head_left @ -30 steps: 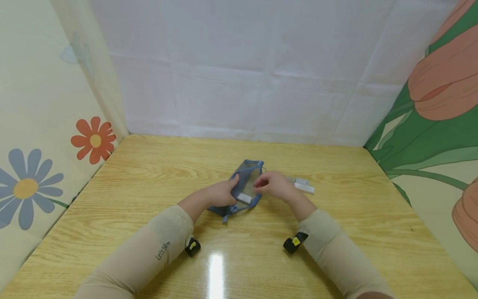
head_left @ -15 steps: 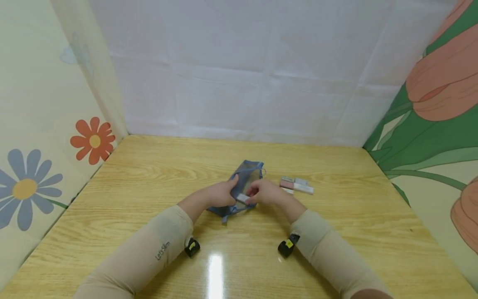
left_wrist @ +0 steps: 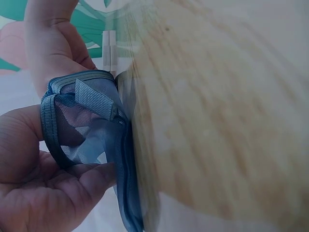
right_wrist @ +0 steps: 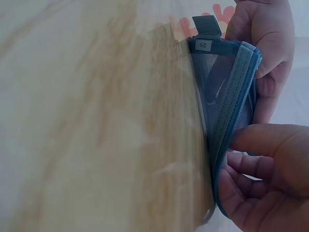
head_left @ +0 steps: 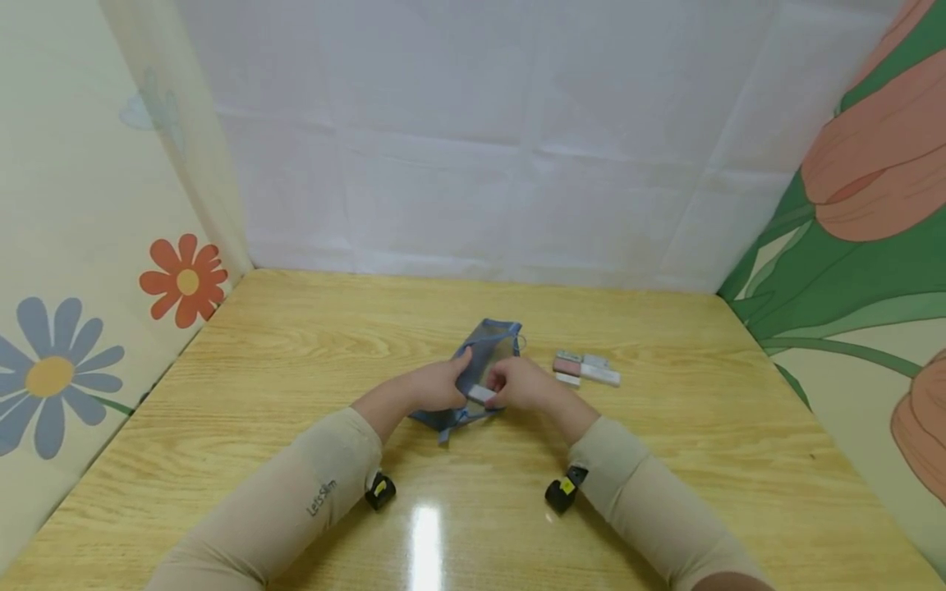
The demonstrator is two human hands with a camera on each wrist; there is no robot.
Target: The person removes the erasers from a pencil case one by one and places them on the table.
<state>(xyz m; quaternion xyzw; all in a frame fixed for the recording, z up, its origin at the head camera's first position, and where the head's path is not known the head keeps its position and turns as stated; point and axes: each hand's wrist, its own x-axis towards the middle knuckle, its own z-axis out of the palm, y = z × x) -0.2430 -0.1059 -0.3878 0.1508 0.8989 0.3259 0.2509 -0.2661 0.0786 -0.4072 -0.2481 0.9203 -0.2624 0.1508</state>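
Observation:
A blue mesh zip pouch (head_left: 484, 332) lies on the table with its mouth spread wide. My left hand (head_left: 441, 384) grips its left side, the thumb over the rim, as the left wrist view also shows. A small white block (head_left: 482, 394), like an eraser, is inside the mouth. My right hand (head_left: 523, 383) reaches over the pouch's right rim and pinches the right end of that block. In the right wrist view its curled fingers (right_wrist: 236, 193) are at the zipper edge, and most of the block is hidden there.
Right of the pouch, several small blocks lie close together: a pink one (head_left: 567, 366), a long white one (head_left: 600, 374), a short white one (head_left: 568, 380) and a grey one (head_left: 595, 360). A white cloth (head_left: 473, 164) hangs behind the wooden table (head_left: 310, 320).
My right hand has moved left and down into the pouch mouth, onto the white block. Its move uncovers the blocks on the right. The left hand and pouch stay in place.

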